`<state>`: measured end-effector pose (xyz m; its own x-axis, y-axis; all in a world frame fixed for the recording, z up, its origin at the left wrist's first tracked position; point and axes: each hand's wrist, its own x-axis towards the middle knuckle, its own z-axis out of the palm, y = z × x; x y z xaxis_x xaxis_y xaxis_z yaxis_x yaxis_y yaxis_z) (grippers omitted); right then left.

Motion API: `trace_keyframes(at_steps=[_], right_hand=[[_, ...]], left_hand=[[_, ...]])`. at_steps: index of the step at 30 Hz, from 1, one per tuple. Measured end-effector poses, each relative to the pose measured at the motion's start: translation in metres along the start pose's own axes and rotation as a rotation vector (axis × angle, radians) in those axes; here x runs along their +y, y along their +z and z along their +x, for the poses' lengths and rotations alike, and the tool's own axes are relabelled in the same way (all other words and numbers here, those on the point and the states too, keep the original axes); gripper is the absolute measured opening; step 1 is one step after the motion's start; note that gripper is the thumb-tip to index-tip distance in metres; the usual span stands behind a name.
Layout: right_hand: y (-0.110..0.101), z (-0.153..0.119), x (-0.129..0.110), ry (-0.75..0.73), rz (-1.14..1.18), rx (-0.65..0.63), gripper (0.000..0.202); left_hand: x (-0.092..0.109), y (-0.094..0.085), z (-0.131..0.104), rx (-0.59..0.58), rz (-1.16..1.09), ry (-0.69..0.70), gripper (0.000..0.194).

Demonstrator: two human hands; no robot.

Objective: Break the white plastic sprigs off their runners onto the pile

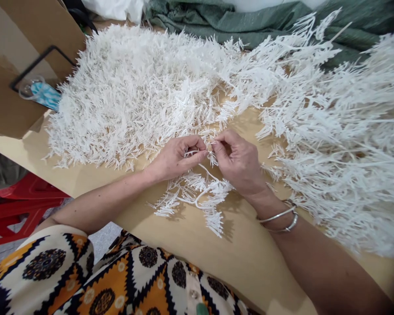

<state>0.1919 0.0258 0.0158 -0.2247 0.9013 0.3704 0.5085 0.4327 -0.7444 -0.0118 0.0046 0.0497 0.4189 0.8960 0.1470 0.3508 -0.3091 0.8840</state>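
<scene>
My left hand [180,156] pinches a white branched sprig [202,189] by its thin stem, between thumb and forefinger. Close beside it on the right, my right hand [238,161] has its thumb and forefinger pressed together at the same white strands; the exact bit between them is too small to make out. The sprig's feathery tips hang below both hands, over the tan table [197,249]. Just beyond the hands lies a large heap of short white sprigs [134,87]. Longer white branches [344,131] are piled at the right.
A cardboard box [22,57] stands at the back left, with a blue-and-white packet [46,95] against it. Dark green cloth [216,19] lies along the back. A red stool [26,205] is beside the table at the left.
</scene>
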Motion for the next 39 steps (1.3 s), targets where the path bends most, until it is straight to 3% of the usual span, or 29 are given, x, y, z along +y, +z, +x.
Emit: trace_keyframes(at_steps=[4, 7, 10, 15, 21, 32, 37, 39], right_hand=[[-0.01, 0.011, 0.019, 0.084, 0.055, 0.168, 0.018], [-0.012, 0.012, 0.022, 0.089, 0.146, 0.158, 0.004], [-0.008, 0.007, 0.008, 0.031, 0.243, 0.074, 0.028], [-0.009, 0.002, -0.012, 0.002, 0.223, -0.008, 0.023], [-0.007, 0.001, -0.007, -0.161, 0.082, -0.026, 0.004], [0.002, 0.0, -0.022, 0.143, 0.217, -0.04, 0.019], [-0.011, 0.012, 0.01, 0.204, 0.1, 0.136, 0.02], [-0.016, 0.014, 0.021, 0.233, 0.093, 0.16, 0.015]], left_hand=[[0.009, 0.006, -0.005, -0.181, -0.065, 0.112, 0.019], [0.007, 0.008, -0.005, 0.019, 0.006, 0.11, 0.022], [-0.001, 0.003, -0.002, 0.201, 0.053, 0.012, 0.027], [-0.006, -0.002, 0.001, 0.238, 0.078, -0.018, 0.028], [-0.009, 0.002, 0.0, 0.247, 0.128, 0.037, 0.023], [-0.009, 0.004, 0.001, 0.241, 0.32, 0.288, 0.016], [0.006, 0.013, -0.005, 0.139, 0.348, 0.498, 0.011], [0.008, 0.014, -0.007, 0.131, 0.271, 0.458, 0.012]])
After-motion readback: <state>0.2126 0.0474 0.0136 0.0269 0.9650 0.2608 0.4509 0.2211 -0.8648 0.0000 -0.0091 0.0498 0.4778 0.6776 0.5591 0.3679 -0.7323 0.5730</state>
